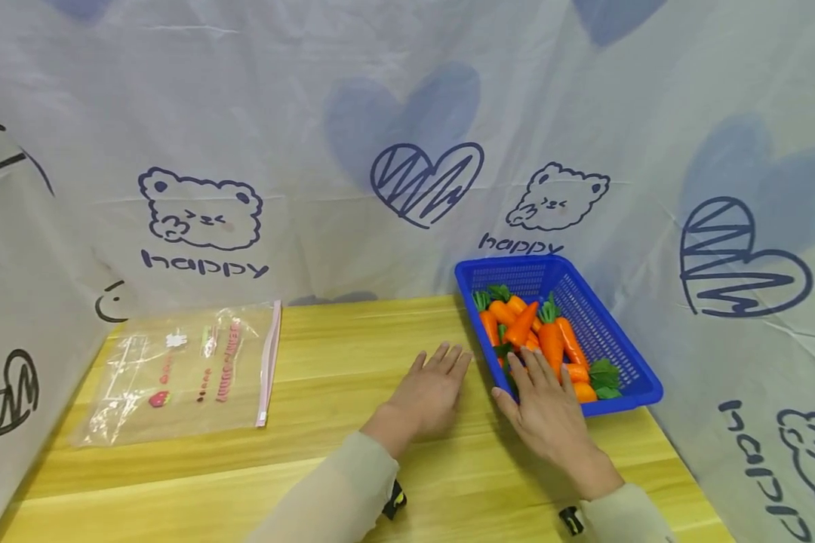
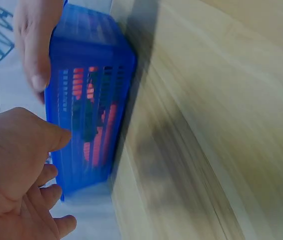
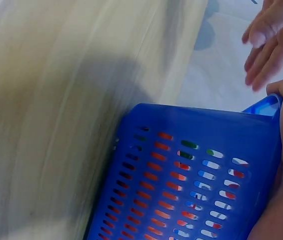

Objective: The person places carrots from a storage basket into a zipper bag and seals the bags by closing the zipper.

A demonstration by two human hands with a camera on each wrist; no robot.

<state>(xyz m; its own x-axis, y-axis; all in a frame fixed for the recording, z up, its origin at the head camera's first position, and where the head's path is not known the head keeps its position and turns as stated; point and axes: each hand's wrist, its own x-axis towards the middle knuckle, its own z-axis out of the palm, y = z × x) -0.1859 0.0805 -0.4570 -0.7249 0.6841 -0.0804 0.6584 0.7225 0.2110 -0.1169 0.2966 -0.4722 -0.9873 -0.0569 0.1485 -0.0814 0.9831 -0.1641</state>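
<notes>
A blue plastic basket (image 1: 628,401) stands at the right of the table, holding several orange carrots (image 1: 550,343) with green tops. My right hand (image 1: 550,422) lies over the basket's near left corner, its fingers straight above the carrots. In the right wrist view the palm is right at the basket's rim (image 3: 277,112). To the left of the basket, my left hand (image 1: 431,392) is held with fingers extended and grips nothing. In the left wrist view its thumb (image 2: 59,139) overlaps the basket's slotted side.
A clear zip bag (image 1: 183,377) with a pale slider edge and red print lies flat at the table's left. White cloth (image 1: 299,249) with blue drawings hangs behind and on both sides. The basket stands close to the right-hand cloth on the wood-grain table (image 1: 339,354).
</notes>
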